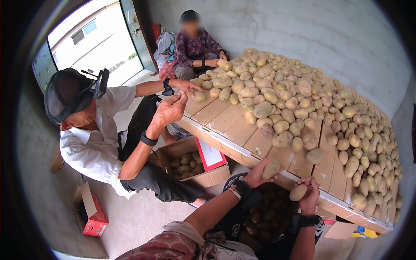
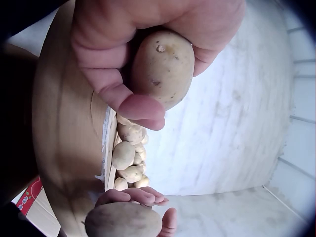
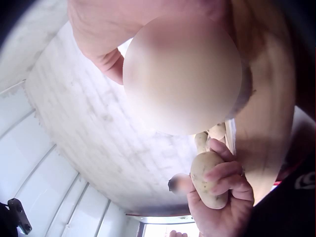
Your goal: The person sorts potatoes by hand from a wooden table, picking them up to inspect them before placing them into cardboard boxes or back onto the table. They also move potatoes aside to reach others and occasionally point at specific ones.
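Observation:
In the head view my left hand grips a potato at the table's front edge. The left wrist view shows the fingers and thumb curled round that potato, which has small dark spots. My right hand holds another potato a little to the right, just off the edge. Up close in the right wrist view, this second potato is blurred. Beyond the hands, a large heap of potatoes covers much of the slatted wooden table. Loose potatoes lie near the front edge.
Below my hands sits a dark container of potatoes. A cardboard box with potatoes stands left of it. A person in a white shirt sits at the left, touching a potato; another person sits at the far side. A red box stands on the floor.

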The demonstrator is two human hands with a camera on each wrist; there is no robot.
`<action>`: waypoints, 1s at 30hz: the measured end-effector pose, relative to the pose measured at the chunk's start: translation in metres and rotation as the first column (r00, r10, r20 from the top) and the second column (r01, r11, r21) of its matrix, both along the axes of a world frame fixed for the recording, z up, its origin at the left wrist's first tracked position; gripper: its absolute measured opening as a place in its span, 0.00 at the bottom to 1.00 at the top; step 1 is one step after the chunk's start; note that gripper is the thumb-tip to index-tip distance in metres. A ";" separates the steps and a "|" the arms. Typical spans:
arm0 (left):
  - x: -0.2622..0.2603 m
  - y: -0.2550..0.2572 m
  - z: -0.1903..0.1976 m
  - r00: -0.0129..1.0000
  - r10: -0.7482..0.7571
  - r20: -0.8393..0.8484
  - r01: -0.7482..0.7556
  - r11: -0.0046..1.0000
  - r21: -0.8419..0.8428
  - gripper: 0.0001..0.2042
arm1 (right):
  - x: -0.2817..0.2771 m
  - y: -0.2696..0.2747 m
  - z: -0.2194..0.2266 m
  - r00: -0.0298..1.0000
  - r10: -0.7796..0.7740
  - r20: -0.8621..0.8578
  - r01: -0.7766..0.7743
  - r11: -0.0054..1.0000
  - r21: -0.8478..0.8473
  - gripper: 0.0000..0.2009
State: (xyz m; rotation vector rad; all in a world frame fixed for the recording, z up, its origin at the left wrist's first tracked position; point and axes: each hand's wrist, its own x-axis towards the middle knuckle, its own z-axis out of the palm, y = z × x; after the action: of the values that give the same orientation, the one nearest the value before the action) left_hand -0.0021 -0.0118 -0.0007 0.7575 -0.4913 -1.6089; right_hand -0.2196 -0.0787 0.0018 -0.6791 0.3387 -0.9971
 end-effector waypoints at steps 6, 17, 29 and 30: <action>-0.001 -0.001 0.000 0.999 0.029 -0.022 -0.028 0.999 0.020 0.23 | -0.005 -0.001 0.005 0.998 0.056 0.034 -0.058 0.995 0.079 0.08; -0.001 -0.001 0.001 1.000 0.002 0.017 -0.002 1.000 0.014 0.22 | -0.005 -0.001 0.006 0.999 0.043 0.026 -0.045 0.996 0.078 0.08; -0.001 -0.001 0.004 1.000 0.013 0.014 -0.013 0.999 0.031 0.23 | -0.004 0.000 0.009 0.999 0.032 0.007 -0.032 0.997 0.068 0.08; -0.002 -0.001 0.004 1.000 0.024 0.017 -0.024 0.999 0.035 0.23 | -0.004 0.000 0.008 0.999 0.037 0.010 -0.037 0.997 0.063 0.08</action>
State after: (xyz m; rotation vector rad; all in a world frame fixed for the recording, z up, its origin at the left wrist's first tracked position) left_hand -0.0037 -0.0125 0.0031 0.8012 -0.4650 -1.5939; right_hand -0.2239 -0.0787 0.0099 -0.6216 0.3476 -0.9501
